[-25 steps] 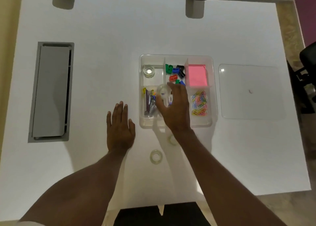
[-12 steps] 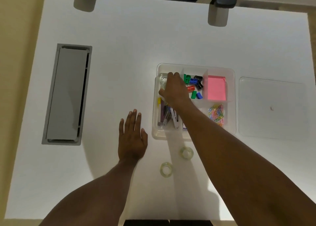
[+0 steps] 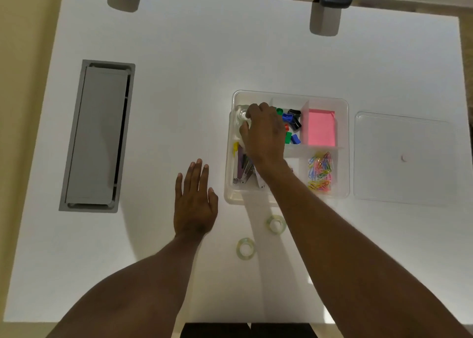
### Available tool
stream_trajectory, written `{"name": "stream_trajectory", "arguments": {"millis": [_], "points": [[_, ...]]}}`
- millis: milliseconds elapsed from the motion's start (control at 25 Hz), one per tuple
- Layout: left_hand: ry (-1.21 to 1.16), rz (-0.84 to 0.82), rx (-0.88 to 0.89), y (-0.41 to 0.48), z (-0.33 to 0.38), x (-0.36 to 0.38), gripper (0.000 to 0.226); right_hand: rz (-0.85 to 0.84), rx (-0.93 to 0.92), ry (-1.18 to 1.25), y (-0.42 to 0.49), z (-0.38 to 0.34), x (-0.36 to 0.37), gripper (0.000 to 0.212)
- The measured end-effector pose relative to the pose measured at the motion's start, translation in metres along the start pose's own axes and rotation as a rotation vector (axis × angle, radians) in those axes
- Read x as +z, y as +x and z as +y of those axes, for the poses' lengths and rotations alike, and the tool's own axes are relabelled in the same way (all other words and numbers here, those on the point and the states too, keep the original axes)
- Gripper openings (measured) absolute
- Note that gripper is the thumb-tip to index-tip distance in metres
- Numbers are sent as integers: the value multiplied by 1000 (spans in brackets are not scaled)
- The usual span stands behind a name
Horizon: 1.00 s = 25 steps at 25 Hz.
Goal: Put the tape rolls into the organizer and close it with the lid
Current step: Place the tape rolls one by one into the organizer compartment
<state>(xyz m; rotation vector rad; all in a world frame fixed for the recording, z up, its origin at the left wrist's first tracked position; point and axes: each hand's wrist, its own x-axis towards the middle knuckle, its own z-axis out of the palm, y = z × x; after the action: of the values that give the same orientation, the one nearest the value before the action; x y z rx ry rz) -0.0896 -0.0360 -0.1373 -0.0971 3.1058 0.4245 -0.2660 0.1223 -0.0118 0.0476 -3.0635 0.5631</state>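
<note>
Pinched by the right hand, a tape roll is lowered into the organizer at ten o'clock; released tilted, it could block the lid

The right hand reached into the organizer's far-left compartment, fingers curled over a clear tape roll there. The left hand lay flat on the white table. Two tape rolls — near the organizer's front — lay outside; the lid sat just right.
</note>
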Motion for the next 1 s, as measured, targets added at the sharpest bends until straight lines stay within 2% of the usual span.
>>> {"name": "stream_trajectory", "arguments": {"millis": [120, 360, 520, 720, 840, 1000], "points": [[6, -5, 2, 0, -1, 2, 64, 140, -17, 48, -44, 8, 0, 9], [-7, 0, 3, 0, -1, 0, 63, 184, 19, 174, -147, 41, 14, 5], [-9, -2, 3, 0, 1, -4, 62, 107, 58, 150, -213, 67, 18, 16], [-18, 6, 2, 0, 3, -7, 61, -109, 99, -20, -256, 96, 17, 30], [-19, 8, -1, 0, 3, -7, 61, -125, 35, -107, -257, 100, 17, 24], [-30, 15, -4, 0, 3, -7, 61, -111, -32, -90, -255, 101, 13, 14]]}}
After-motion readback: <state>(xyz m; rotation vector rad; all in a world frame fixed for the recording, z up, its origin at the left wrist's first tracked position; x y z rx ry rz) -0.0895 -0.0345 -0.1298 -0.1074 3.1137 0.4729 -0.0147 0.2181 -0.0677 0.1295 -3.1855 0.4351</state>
